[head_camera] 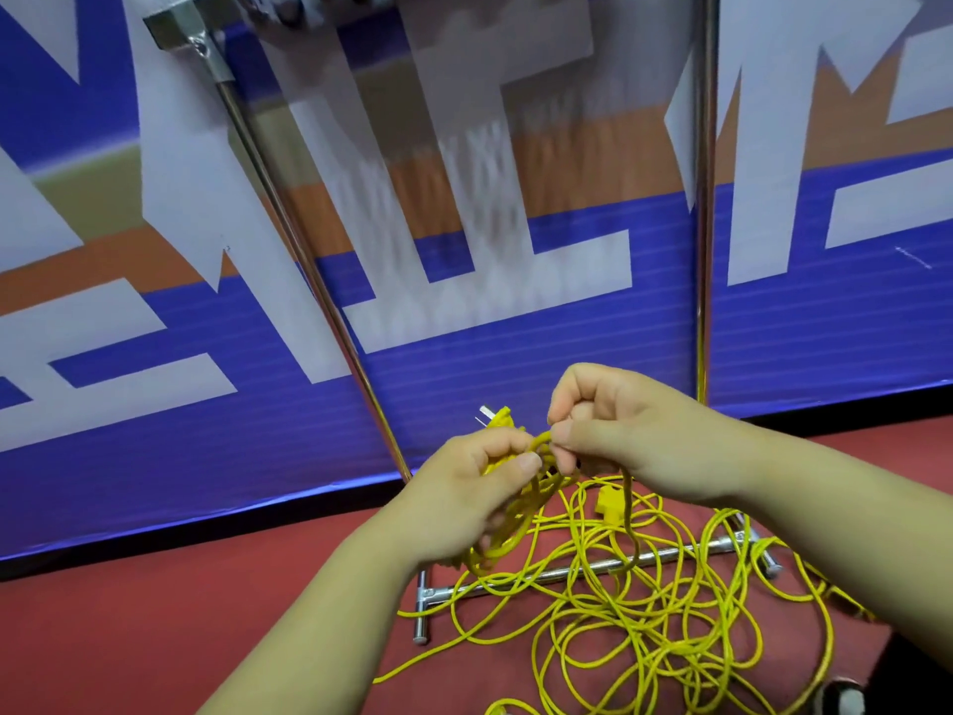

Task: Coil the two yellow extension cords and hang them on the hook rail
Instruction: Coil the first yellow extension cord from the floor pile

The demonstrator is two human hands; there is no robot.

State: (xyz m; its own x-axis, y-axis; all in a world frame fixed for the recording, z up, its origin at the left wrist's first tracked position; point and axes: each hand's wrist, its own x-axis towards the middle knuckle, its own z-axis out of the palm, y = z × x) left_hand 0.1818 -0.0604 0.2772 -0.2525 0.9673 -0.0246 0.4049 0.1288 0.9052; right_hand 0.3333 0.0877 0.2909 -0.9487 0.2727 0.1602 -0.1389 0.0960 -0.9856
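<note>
My left hand (466,500) grips a small bundle of coiled yellow cord (508,531); a plug (496,419) with metal prongs sticks up behind its fingers. Just to the right, my right hand (613,430) pinches a strand of the same cord between thumb and fingers, and the strand hangs down from it. A loose tangle of yellow extension cord (644,627) lies on the red floor below both hands, with a yellow socket block (610,503) among the loops. The hook rail (178,25) shows at the top left, its hooks cut off by the frame.
Two chrome uprights (304,255) (702,209) of the stand rise in front of a blue, white and orange banner wall. The stand's chrome base bar (582,566) lies on the floor under the cord loops. A dark shoe tip (845,696) is at bottom right.
</note>
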